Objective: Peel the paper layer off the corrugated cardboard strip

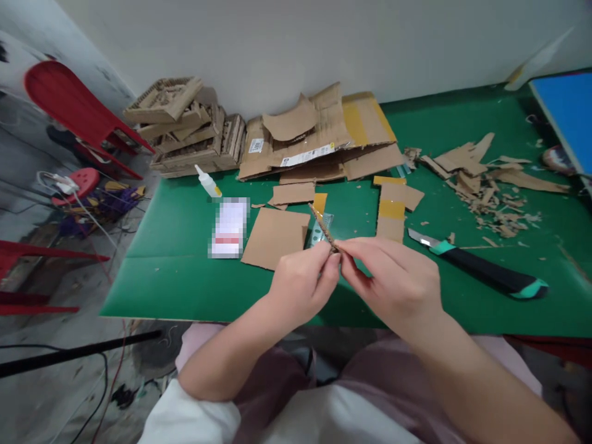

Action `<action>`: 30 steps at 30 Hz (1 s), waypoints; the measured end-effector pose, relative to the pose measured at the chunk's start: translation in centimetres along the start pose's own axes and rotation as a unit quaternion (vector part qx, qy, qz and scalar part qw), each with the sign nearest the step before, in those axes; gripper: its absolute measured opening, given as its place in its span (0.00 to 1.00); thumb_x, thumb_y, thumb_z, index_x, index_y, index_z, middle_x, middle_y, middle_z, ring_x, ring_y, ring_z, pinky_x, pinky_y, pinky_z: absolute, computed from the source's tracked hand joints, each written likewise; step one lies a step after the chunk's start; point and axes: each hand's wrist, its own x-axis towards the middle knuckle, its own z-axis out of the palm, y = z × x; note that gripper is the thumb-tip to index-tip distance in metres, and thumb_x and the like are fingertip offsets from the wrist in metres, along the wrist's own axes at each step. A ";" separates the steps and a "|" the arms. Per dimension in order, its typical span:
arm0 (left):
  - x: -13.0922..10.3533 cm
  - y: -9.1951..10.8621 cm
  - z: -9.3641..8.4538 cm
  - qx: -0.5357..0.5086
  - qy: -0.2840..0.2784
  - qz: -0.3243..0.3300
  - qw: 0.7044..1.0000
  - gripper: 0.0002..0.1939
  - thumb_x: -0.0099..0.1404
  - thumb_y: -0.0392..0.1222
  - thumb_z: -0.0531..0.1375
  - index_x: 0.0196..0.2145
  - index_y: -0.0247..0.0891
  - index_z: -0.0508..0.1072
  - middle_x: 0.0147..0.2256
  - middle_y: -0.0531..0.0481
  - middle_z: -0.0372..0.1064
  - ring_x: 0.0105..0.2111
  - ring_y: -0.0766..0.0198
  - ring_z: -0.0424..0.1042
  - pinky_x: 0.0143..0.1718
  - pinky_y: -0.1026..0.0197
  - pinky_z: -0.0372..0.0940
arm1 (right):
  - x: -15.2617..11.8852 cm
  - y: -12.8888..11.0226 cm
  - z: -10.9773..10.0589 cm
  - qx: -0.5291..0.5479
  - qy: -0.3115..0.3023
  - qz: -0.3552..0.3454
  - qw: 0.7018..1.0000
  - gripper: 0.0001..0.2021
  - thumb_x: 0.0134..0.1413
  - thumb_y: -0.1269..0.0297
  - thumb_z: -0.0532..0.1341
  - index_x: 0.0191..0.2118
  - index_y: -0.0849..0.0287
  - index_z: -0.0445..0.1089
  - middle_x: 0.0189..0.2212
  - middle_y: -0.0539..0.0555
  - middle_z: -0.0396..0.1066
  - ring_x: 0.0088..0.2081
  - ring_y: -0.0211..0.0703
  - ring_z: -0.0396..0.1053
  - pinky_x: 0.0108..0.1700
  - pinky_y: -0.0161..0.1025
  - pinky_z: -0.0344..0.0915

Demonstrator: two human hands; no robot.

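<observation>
Between my two hands is a narrow strip of corrugated cardboard, seen edge-on and slanting up to the left. My left hand pinches it near its lower end. My right hand grips the same end with thumb and forefinger, right beside the left fingertips. Behind the strip lie a green clear ruler, partly covered, and a square cardboard piece. A taped cardboard piece rests beyond my right hand. To the right lies a utility knife with its blade out, pointing left.
On the green table are a phone with a blurred screen and a white glue bottle. Stacked cardboard trays and flattened cardboard stand against the wall. Cardboard scraps cover the back right, near a blue board.
</observation>
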 end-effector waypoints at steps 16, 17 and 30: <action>0.3 0.1 -0.1 -0.035 0.019 0.001 0.999 0.13 0.64 0.35 0.49 0.22 0.39 0.56 0.17 0.61 0.50 0.16 0.74 0.51 0.19 0.70 0.49 | -0.2 0.5 0.0 0.107 0.000 0.069 0.992 0.04 0.54 0.74 0.58 0.33 0.60 0.70 0.29 0.53 0.76 0.31 0.37 0.74 0.36 0.33 0.72; 0.3 0.1 -0.1 -0.025 0.027 0.011 0.999 0.13 0.64 0.34 0.49 0.22 0.39 0.56 0.16 0.61 0.50 0.16 0.74 0.51 0.19 0.70 0.49 | -0.2 0.5 0.0 0.109 0.000 0.066 0.992 0.04 0.54 0.74 0.58 0.33 0.61 0.70 0.29 0.54 0.76 0.31 0.37 0.74 0.36 0.33 0.72; 0.3 0.1 -0.2 -0.265 0.034 -0.122 0.956 0.07 0.63 0.42 0.54 0.30 0.37 0.69 0.24 0.54 0.69 0.24 0.70 0.69 0.26 0.69 0.63 | -0.4 0.4 0.0 0.110 0.025 0.035 0.993 0.08 0.52 0.77 0.59 0.38 0.62 0.70 0.32 0.57 0.76 0.34 0.39 0.74 0.39 0.34 0.72</action>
